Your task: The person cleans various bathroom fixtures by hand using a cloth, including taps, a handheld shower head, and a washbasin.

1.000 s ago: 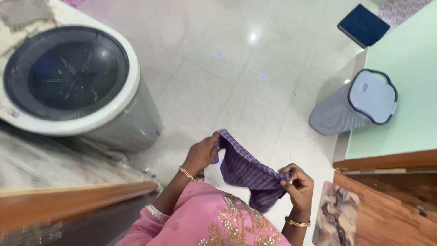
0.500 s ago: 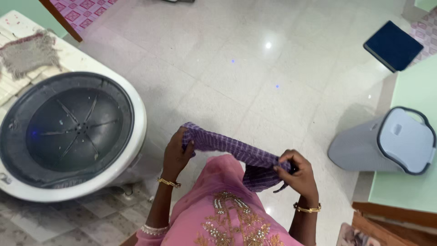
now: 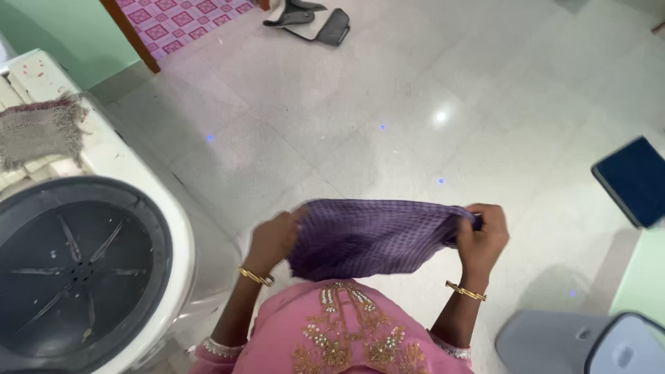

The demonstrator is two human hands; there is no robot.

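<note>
Both hands grip a purple checked cloth (image 3: pixel 370 237) and hold it stretched out in front of the person's chest, above the pale tiled floor (image 3: pixel 360 104). The left hand (image 3: pixel 273 239) is clamped on the cloth's left edge, the right hand (image 3: pixel 483 235) on its right corner, the two well apart. An open washing machine tub (image 3: pixel 73 273) stands just to the left. A grey laundry basket (image 3: pixel 589 343) sits at lower right, a dark blue mat (image 3: pixel 634 180) beyond it.
</note>
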